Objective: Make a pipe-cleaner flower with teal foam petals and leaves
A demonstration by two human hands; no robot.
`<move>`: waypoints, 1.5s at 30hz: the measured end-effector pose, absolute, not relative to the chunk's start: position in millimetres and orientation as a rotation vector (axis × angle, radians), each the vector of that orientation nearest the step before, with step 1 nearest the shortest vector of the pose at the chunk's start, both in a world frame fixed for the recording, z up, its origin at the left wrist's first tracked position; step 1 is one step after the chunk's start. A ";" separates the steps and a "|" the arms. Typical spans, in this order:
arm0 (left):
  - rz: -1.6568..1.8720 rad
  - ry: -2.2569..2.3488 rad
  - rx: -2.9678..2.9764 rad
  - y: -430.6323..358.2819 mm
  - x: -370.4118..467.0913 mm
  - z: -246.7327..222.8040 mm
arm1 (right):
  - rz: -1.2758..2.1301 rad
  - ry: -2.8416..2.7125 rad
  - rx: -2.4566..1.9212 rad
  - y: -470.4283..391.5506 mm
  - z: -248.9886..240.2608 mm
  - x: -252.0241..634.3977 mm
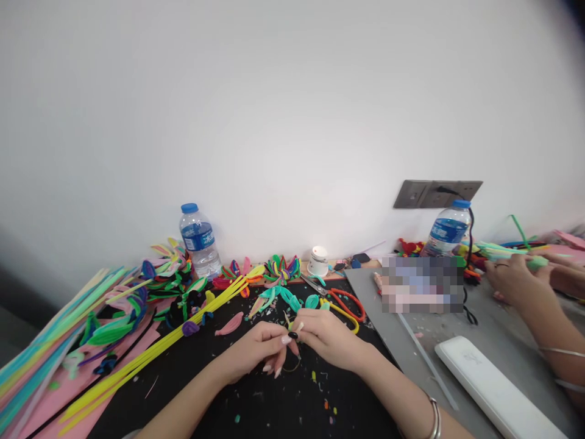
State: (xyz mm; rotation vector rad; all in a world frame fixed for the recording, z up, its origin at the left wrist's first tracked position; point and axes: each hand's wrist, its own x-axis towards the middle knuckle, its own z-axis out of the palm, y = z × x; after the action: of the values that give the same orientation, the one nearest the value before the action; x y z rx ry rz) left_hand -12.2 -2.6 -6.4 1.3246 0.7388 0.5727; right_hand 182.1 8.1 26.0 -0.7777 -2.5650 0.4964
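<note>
Above the black mat (256, 396), my left hand (262, 349) and my right hand (320, 335) meet with their fingertips together. Both pinch a small dark piece (293, 335) between them; a thin loop hangs below it. Just beyond my fingers lie teal fuzzy leaf shapes (286, 297). A pink leaf shape (230, 324) rests on the mat left of my left hand. Orange-handled scissors (347, 305) and a yellow handle (340, 314) are beyond my right hand. Yellow pipe cleaners (183, 332) stretch diagonally along the left side.
Bundled pipe cleaners (59, 341) and fuzzy flowers (283, 269) line the left and back. Water bottles (200, 241) stand near the wall, with a white cup (318, 261) between them. A white case (498, 390) lies right. Another person's hands (516, 280) work at far right.
</note>
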 end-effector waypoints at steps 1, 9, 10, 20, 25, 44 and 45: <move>0.577 0.728 1.286 -2.7 -12.4 -6.5 | 0.474 -2.585 -0.776 7.7 27.4 182.1; 0.475 0.679 1.066 -5.6 -14.5 -0.1 | 0.289 -2.691 -0.844 2.5 32.4 179.6; 0.500 0.699 1.090 -5.9 -13.6 -0.1 | 0.282 -2.667 -0.856 2.2 31.3 179.1; 0.691 0.897 1.528 -6.2 -4.0 -7.4 | 0.438 -2.398 -0.845 3.1 20.5 177.8; 0.780 1.027 1.943 -9.8 -3.4 1.6 | 0.700 -2.227 -0.913 1.5 21.6 172.7; 0.745 0.694 1.093 -4.0 -10.6 -3.8 | 0.709 -2.203 -0.759 10.1 35.4 183.4; 0.735 0.684 1.072 -4.0 -10.9 -4.4 | 0.670 -2.259 -0.732 9.2 34.8 183.0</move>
State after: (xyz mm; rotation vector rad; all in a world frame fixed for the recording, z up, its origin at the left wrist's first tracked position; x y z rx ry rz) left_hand -10.9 -4.0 -4.4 1.0716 0.6843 0.7352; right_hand 183.0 9.2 34.8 -0.7319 -2.2588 0.6699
